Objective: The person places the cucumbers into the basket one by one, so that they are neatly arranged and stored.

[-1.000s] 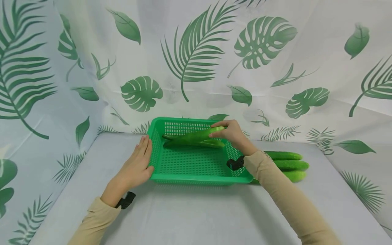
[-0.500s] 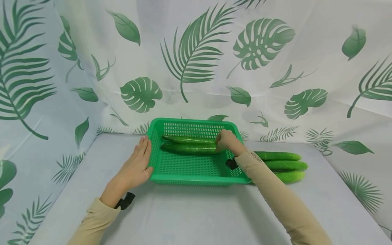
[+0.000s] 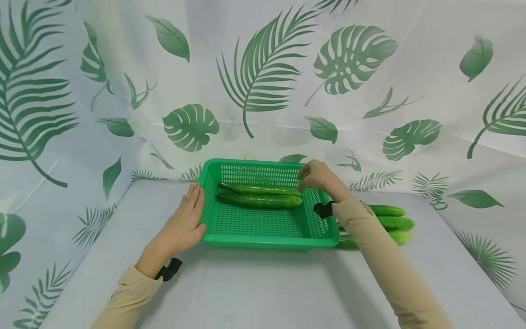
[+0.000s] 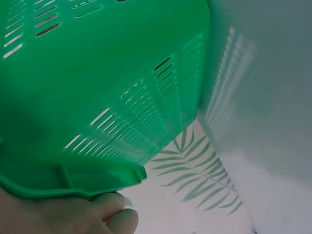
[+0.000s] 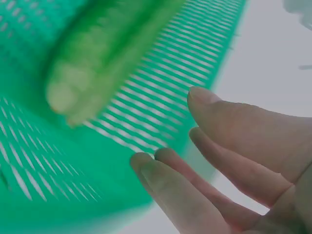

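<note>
A green slotted plastic basket (image 3: pixel 263 240) stands on the table, with two cucumbers (image 3: pixel 259 200) lying side by side along its back half. My left hand (image 3: pixel 182 224) rests with straight fingers against the basket's left end; in the left wrist view its fingers (image 4: pixel 114 207) lie at the rim. Over the back right corner of the basket is my right hand (image 3: pixel 322 179), holding nothing. In the right wrist view its thumb and fingers (image 5: pixel 180 190) are spread apart, away from the pale cucumber ends (image 5: pixel 73 92).
Several more cucumbers (image 3: pixel 396 223) lie in a row on the table right of the basket, partly hidden by the right forearm and the basket. A white curtain (image 3: pixel 263 68) printed with green leaves hangs behind and along the sides of the pale table (image 3: pixel 255 292).
My right hand lowered a cucumber into the basket in front of the other, let go and rose toward the back right corner. The left hand stays at the left end.
</note>
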`<state>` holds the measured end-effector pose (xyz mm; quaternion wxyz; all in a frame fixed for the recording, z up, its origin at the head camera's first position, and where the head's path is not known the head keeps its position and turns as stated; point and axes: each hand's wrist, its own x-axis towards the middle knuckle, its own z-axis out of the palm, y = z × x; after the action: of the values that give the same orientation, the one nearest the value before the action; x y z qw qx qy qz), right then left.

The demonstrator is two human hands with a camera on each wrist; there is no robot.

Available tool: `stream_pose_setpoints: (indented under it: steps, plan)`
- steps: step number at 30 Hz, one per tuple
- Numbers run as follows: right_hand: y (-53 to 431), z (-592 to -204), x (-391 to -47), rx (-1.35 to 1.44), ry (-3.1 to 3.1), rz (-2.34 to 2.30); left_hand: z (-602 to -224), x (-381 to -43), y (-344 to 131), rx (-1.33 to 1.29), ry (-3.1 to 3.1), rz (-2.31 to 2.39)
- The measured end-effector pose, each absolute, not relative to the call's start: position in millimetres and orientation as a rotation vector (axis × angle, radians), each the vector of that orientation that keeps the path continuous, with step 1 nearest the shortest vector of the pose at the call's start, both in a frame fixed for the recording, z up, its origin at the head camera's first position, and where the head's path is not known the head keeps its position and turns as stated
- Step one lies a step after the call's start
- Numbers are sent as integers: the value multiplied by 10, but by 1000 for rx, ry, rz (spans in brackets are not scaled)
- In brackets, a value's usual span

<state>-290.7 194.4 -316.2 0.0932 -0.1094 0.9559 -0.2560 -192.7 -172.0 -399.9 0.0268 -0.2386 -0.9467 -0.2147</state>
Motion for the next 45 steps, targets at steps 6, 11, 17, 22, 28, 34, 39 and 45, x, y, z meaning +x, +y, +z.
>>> stream_pose_setpoints:
  steps: [6,11,17,22,28,34,39,45]
  plan:
    - [2238,-2719,-2683,-386,2904,-895,-4011,-1928,-1748,-725,-2942,-680]
    - [2584,-2439,-2430,-320,2996,-1008,-4010,-1925,-1765,-719,-2947,-679]
    - [3109,-2342,-2099,-177,3106,-1141,-4009,-1924,-1776,-714,-2946,-673]
    - [3564,-2466,-1883,-125,3115,-1423,-4010,-1923,-1778,-708,-2941,-672]
    - [3991,-2878,-1723,2,3032,-1817,-3998,-1921,-1770,-714,-2941,-670]
    - [4352,-3592,-1692,-68,2693,-2251,-3984,-1914,-1738,-719,-2940,-677]
    - [4614,-4052,-1675,-24,2637,-2100,-3978,-1903,-1708,-734,-2932,-688]
    - [4773,-4347,-1699,173,2754,-1656,-3979,-1902,-1680,-733,-2931,-692]
